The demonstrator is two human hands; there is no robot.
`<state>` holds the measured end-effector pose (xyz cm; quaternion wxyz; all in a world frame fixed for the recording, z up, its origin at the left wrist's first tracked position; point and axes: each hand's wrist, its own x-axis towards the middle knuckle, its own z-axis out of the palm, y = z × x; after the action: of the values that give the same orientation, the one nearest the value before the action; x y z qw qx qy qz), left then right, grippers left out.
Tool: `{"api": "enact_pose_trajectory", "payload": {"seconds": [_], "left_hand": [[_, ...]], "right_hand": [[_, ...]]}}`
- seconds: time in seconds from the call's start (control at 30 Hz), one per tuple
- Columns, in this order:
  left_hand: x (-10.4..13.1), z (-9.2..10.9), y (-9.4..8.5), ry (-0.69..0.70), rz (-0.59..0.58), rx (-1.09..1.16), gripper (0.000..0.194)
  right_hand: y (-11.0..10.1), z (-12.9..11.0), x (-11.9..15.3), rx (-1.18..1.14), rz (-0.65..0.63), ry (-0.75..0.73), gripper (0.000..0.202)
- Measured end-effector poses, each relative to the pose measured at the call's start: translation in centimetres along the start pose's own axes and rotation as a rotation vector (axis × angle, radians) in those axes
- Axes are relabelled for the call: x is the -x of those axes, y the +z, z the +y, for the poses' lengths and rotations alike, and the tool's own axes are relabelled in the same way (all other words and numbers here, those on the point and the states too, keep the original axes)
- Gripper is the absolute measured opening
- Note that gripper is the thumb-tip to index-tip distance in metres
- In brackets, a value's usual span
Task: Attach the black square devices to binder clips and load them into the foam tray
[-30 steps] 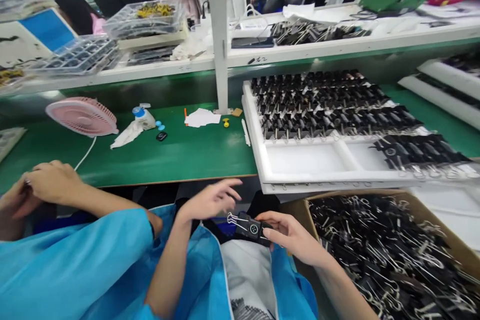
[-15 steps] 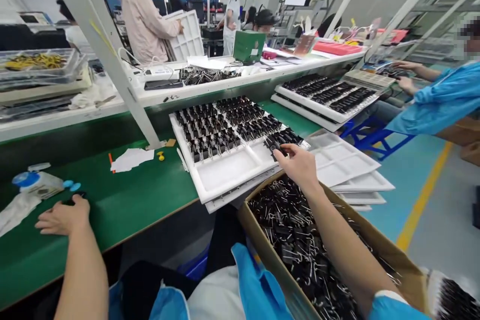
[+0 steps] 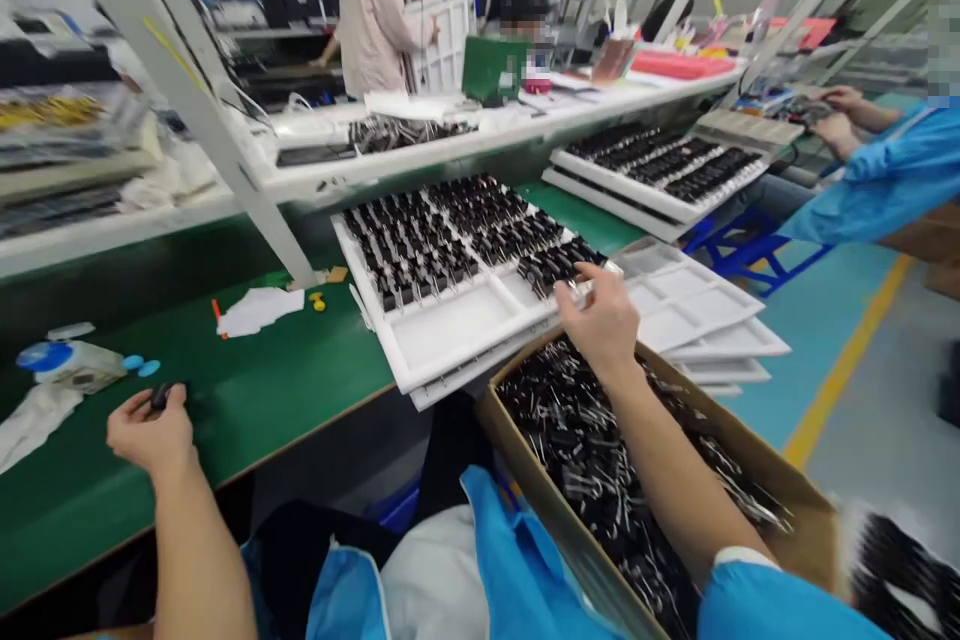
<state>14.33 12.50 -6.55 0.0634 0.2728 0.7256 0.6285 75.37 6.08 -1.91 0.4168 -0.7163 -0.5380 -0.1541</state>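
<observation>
Between the thumb and fingers of my left hand is a small black object, just above the green mat at the left. My right hand has its thumb and fingers pinched at the near right corner of a white divided tray, beside the last black binder clips. What the fingertips hold there is too small to make out. Rows of black clips fill most of the tray's compartments; the near left one shows bare white. Below my right forearm stands a cardboard box of loose black clips.
White trays are stacked right of the box. Another clip-filled tray lies farther back. A slanted metal post rises at left, near white paper and a bottle. A co-worker's blue sleeve shows at right.
My left hand has risen slightly from the mat and moved right, its fingers now closed around the black object. My right hand stays at the tray's corner. The camera view has shifted a little.
</observation>
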Motion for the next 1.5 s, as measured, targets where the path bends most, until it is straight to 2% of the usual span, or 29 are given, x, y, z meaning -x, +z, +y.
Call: {"api": "enact_pose_trajectory", "payload": {"seconds": [0.07, 0.1, 0.13, 0.17, 0.2, 0.27, 0.3, 0.37, 0.43, 0.5, 0.57, 0.63, 0.7, 0.8, 0.87, 0.97, 1.03, 1.1, 1.17, 1.23, 1.3, 1.37, 1.43, 1.5], "left_hand": [[3.3, -0.4, -0.1, -0.035, -0.023, 0.147, 0.034], [5.5, -0.4, -0.5, -0.047, -0.064, 0.187, 0.035], [7.8, -0.4, -1.0, -0.037, -0.139, 0.229, 0.040], [10.3, -0.2, -1.7, -0.033, -0.212, 0.251, 0.042], [12.7, 0.0, -2.4, -0.064, -0.387, 0.242, 0.042], [17.2, 0.2, -3.7, -0.134, -0.564, 0.219, 0.039], [19.1, 0.1, -4.1, -0.172, -0.628, 0.211, 0.040], [22.3, -0.3, -4.4, -0.251, -0.729, 0.183, 0.044], [24.5, -0.9, -4.4, -0.315, -0.825, 0.151, 0.049], [26.2, -1.3, -4.4, -0.365, -0.893, 0.132, 0.054], [27.3, -1.5, -4.8, -0.402, -0.934, 0.128, 0.056], [28.0, -1.6, -5.5, -0.426, -0.969, 0.117, 0.054], [28.3, -1.7, -6.2, -0.442, -0.993, 0.107, 0.051], [28.4, -2.0, -7.0, -0.467, -0.996, 0.113, 0.048], [28.4, -2.1, -7.2, -0.478, -0.999, 0.126, 0.048], [28.6, -2.0, -7.5, -0.467, -1.046, 0.153, 0.047], [28.8, -1.7, -7.8, -0.439, -1.072, 0.180, 0.046], [29.1, -1.3, -8.3, -0.412, -1.080, 0.210, 0.046], [29.5, -0.8, -9.0, -0.401, -1.081, 0.231, 0.047], [29.7, -0.5, -9.8, -0.399, -1.079, 0.248, 0.049], [29.8, -0.2, -10.6, -0.390, -1.062, 0.272, 0.050], [29.8, -0.1, -11.4, -0.375, -1.041, 0.303, 0.050], [29.7, 0.1, -12.1, -0.369, -1.012, 0.337, 0.052], [29.6, 0.3, -12.7, -0.372, -0.984, 0.374, 0.054]], "right_hand": [[-1.1, 1.6, 2.2, -0.068, 0.135, 0.148, 0.040], [-1.4, 2.7, 3.5, -0.069, 0.149, 0.226, 0.038], [-1.6, 3.8, 4.8, -0.049, 0.102, 0.292, 0.036], [-1.6, 5.0, 6.1, -0.014, -0.008, 0.335, 0.034], [-1.5, 6.0, 7.4, 0.028, -0.162, 0.349, 0.030], [-0.7, 7.7, 9.5, 0.105, -0.471, 0.283, 0.023], [-0.1, 8.2, 10.3, 0.134, -0.568, 0.220, 0.021], [1.4, 8.7, 11.1, 0.179, -0.614, 0.105, 0.027], [3.2, 9.0, 10.8, 0.246, -0.608, 0.071, 0.036], [5.1, 9.2, 9.9, 0.314, -0.650, 0.088, 0.039], [6.5, 9.6, 8.8, 0.340, -0.733, 0.089, 0.033], [7.3, 9.9, 8.0, 0.323, -0.800, 0.051, 0.023], [7.2, 10.1, 7.6, 0.310, -0.830, -0.002, 0.018], [5.6, 10.3, 7.1, 0.302, -0.793, -0.068, 0.020], [3.8, 10.4, 6.6, 0.324, -0.698, -0.069, 0.024], [0.3, 10.3, 6.0, 0.311, -0.546, 0.102, 0.024], [-2.3, 9.7, 6.0, 0.197, -0.520, 0.281, 0.024], [-4.9, 8.1, 6.9, -0.008, -0.564, 0.423, 0.033], [-6.9, 5.4, 8.6, -0.281, -0.686, 0.500, 0.046], [-7.9, 2.0, 11.1, -0.551, -0.880, 0.499, 0.052], [-7.8, -1.7, 14.0, -0.761, -1.076, 0.430, 0.051], [-6.8, -5.1, 17.1, -0.900, -1.220, 0.360, 0.052], [-5.4, -8.0, 19.8, -0.989, -1.317, 0.310, 0.053], [-4.3, -10.2, 22.0, -1.068, -1.347, 0.284, 0.049]]}}
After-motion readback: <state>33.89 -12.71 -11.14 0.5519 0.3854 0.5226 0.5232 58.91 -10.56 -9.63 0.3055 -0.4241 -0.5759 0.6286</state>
